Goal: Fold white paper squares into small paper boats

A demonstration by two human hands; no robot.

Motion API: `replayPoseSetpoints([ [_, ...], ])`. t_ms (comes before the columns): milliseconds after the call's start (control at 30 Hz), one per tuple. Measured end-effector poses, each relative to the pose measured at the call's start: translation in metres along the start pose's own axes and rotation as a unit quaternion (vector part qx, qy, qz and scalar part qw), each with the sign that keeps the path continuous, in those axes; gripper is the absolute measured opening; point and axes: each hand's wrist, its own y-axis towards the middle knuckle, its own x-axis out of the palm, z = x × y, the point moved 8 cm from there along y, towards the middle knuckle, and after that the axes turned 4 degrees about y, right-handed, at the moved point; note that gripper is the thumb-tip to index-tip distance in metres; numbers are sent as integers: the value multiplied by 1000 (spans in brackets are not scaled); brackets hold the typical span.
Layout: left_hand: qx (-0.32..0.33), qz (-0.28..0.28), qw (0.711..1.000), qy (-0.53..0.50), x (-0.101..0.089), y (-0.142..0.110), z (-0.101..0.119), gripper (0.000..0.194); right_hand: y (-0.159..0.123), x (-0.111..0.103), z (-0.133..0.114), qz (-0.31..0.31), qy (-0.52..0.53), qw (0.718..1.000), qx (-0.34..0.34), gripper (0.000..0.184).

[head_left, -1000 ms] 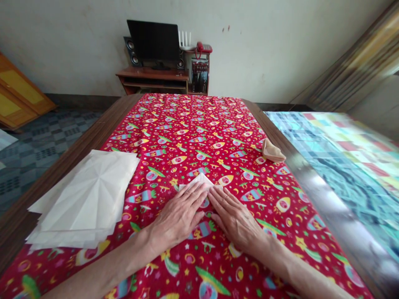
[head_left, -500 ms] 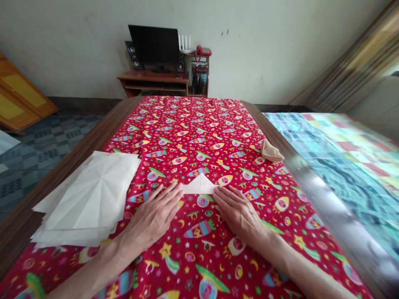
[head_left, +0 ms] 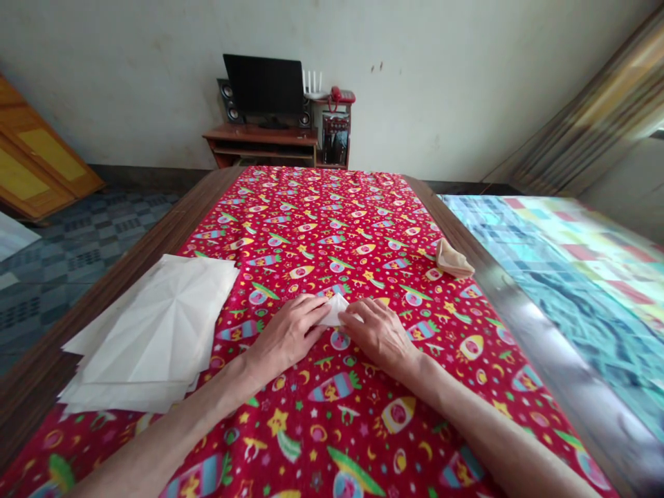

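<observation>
A small folded white paper [head_left: 335, 309] lies on the red patterned cloth [head_left: 332, 228] in the middle of the table. My left hand [head_left: 288, 333] has its fingers curled onto the paper's left side and pinches it. From the right, my right hand [head_left: 380, 334] pinches the other side with bent fingers. Most of the paper is hidden under the fingertips; only its peak shows between the hands.
A stack of creased white sheets [head_left: 155, 328] lies at the left on the cloth. A folded tan paper piece [head_left: 452, 259] sits near the table's right edge. Beyond the table stand a desk with a monitor [head_left: 264, 86], speakers and a red telephone [head_left: 339, 95].
Both hands were flat and spread along the paper's lower edge half a second ago. They have drawn together and curled their fingers onto the folded paper.
</observation>
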Motion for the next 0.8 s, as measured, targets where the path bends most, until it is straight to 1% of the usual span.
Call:
replayPoseSetpoints([
  [100, 0, 4, 1000, -9, 0, -1, -1, 32, -1, 0, -4, -7, -5, 1000, -29, 15],
  [200, -4, 15, 1000, -11, -2, 1, 0, 28, 1, -1, -13, -7, -37, 998, -47, 17],
  [333, -30, 27, 999, -29, -2, 2, -3, 31, 8, -3, -15, -1, -68, 998, -19, 14],
  [367, -41, 36, 998, -34, -3, 2, -5, 35, 9, -3, -14, -1, -70, 997, -13, 14],
  [433, -72, 74, 994, -36, -9, 1, -10, 46, 11, -5, -10, 7, -70, 998, -1, 14],
  [500, -121, 120, 984, -49, -16, -3, -16, 61, 11, -11, -5, 31, -69, 997, 14, 14],
  [567, -181, 146, 968, -97, -19, -7, -22, 72, 11, -18, -1, 64, -65, 995, 30, 15],
  [600, -208, 143, 959, -126, -17, -8, -22, 74, 10, -22, -1, 78, -61, 994, 34, 16],
  [667, -242, 117, 946, -179, -11, -7, -18, 73, 11, -26, -3, 95, -55, 993, 37, 16],
  [767, -254, 61, 931, -254, -4, 0, -6, 62, 12, -26, -12, 96, -43, 994, 32, 18],
  [800, -255, 55, 925, -277, -3, 1, -3, 58, 13, -26, -15, 95, -37, 994, 29, 19],
])
